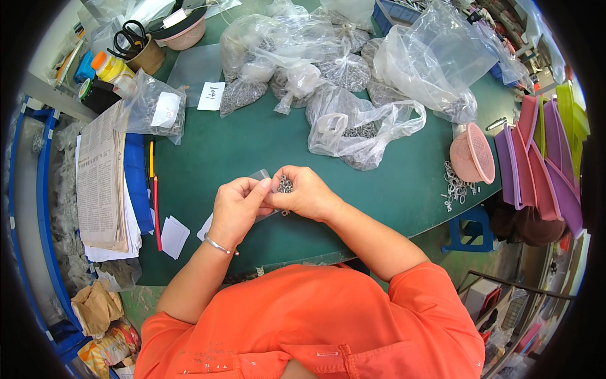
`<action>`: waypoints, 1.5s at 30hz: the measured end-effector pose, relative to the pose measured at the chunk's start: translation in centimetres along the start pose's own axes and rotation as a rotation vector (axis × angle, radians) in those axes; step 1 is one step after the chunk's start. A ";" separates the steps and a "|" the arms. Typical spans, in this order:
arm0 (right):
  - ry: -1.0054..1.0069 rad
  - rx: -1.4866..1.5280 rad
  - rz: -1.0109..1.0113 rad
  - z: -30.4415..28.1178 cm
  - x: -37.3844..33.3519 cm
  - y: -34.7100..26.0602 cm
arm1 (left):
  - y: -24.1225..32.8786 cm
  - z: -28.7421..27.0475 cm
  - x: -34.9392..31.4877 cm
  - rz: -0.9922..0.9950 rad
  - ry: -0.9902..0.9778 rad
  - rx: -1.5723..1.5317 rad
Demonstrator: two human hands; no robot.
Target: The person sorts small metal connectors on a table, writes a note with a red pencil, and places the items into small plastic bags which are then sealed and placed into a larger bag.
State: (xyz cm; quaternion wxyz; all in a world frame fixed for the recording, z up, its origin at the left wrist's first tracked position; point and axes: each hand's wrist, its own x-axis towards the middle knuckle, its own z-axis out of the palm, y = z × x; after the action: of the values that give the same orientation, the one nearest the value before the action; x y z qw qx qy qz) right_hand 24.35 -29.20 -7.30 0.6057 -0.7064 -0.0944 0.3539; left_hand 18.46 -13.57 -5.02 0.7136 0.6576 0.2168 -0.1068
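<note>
Both hands meet over the near middle of the green table. My left hand [237, 203], with a silver bangle at the wrist, is closed on a small clear plastic bag [260, 174]. Curled beside it, my right hand [308, 194] has a cluster of small silver metal parts [285, 184] in the hollow between thumb and fingers. The two hands touch at the fingertips. Whether those parts lie in the bag or loose in the palm is hard to tell, since the fingers hide much of the bag.
Knotted clear bags of metal parts [243, 95] crowd the table's far side, with an open handled bag [360, 129] nearer. To the right, a pink basket [464, 158] lies tipped beside scattered metal rings [456, 186]. Newspapers [101, 183], pencils [156, 215] and white slips [173, 237] lie left.
</note>
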 end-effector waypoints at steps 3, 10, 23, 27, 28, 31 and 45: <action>-0.053 0.117 0.027 -0.1 0.0 0.1 | 0.2 0.0 -0.1 0.022 -0.023 0.043; -0.226 0.446 0.128 -0.8 -0.2 0.2 | -0.1 -0.6 0.0 -0.011 -0.041 -0.013; -0.227 0.487 0.133 -1.0 -0.1 1.2 | -0.2 -0.5 -0.2 -0.055 -0.080 -0.120; 0.181 -0.122 -0.132 -0.8 0.2 0.8 | 0.0 -1.4 -0.2 -0.001 -0.069 0.129; 0.194 -0.166 -0.090 -1.0 0.3 0.5 | 0.5 -1.4 -0.4 0.017 -0.052 0.189; 0.240 -0.234 -0.155 -1.1 1.3 0.4 | 1.2 -1.0 -0.1 0.062 0.010 0.333; 0.149 1.026 0.056 1.2 4.3 -3.8 | 0.6 0.9 2.0 0.042 0.144 0.086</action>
State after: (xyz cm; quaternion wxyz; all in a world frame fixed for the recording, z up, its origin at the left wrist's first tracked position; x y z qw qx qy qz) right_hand 27.89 -24.87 -5.44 0.8695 -0.3443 0.1536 0.3193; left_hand 20.68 -14.08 -5.36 0.6693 0.6980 0.2490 -0.0532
